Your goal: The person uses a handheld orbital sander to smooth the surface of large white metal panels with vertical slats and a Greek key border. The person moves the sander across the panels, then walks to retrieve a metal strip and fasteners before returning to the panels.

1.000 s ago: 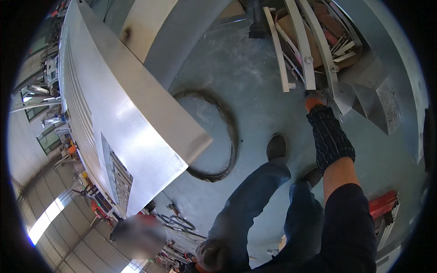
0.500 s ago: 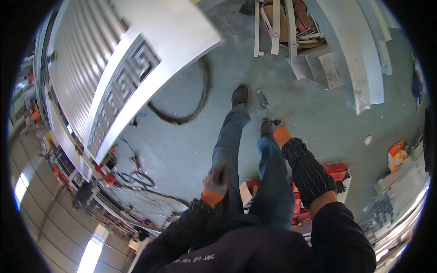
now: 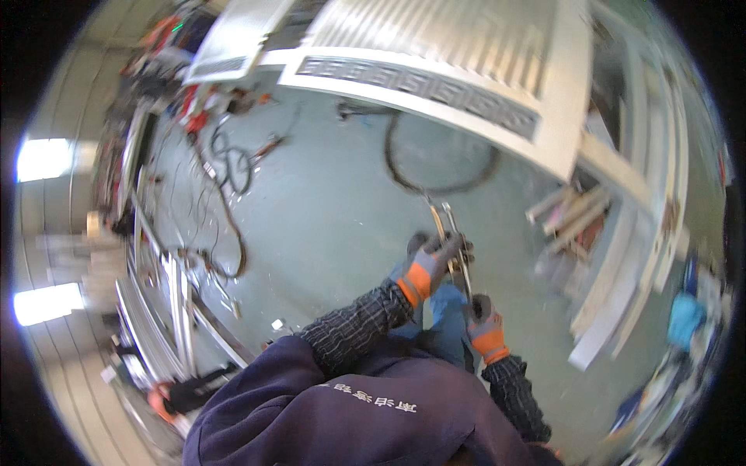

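Observation:
A slim metal tool (image 3: pixel 453 227) with two long prongs, one silver and one brass-coloured, is held in front of my legs; its exact kind is blurred. My left hand (image 3: pixel 427 266), in a grey and orange glove, is closed around its middle. Lower down and to the right, my gloved right hand (image 3: pixel 486 330) grips the tool's near end. The prongs point away from me, toward a dark hose loop (image 3: pixel 400 175) on the floor. My fingers partly cover the tool.
A large white metal panel (image 3: pixel 575 109) with ribs and a fretwork band stands ahead. Long white profiles (image 3: pixel 614 268) rise at the right near offcuts (image 3: pixel 579 213). Cables (image 3: pixel 233 167) trail over the floor at left, beside metal bars (image 3: pixel 183 311).
My view has swung left. My right hand has come up from beside my foot, and my left hand has reached forward; both now hold the tool between them.

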{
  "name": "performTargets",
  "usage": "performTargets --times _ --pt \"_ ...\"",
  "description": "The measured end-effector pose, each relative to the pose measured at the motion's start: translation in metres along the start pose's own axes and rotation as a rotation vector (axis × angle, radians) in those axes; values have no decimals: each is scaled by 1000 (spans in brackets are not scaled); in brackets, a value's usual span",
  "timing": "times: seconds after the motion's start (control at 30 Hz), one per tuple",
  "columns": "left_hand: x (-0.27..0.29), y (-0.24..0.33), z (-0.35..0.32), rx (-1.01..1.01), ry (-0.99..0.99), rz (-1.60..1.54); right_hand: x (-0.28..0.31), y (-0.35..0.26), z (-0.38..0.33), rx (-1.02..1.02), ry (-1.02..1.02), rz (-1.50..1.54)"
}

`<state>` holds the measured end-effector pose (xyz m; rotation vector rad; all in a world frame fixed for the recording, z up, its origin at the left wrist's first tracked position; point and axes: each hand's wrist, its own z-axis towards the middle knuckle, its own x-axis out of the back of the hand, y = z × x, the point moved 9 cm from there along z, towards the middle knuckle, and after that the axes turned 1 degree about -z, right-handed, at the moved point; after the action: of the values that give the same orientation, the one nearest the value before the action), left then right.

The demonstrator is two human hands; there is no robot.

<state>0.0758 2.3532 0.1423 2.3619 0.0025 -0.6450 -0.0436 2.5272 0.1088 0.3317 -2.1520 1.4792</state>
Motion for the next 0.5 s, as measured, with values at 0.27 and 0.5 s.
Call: performTargets --times 0.27,0.5 --pt "104 108 -138 -461 182 -30 -45 -127 48 155 -227 -53" --pt "233 164 -233 -650 428 -368 -98 -79 77 23 -285 -31"
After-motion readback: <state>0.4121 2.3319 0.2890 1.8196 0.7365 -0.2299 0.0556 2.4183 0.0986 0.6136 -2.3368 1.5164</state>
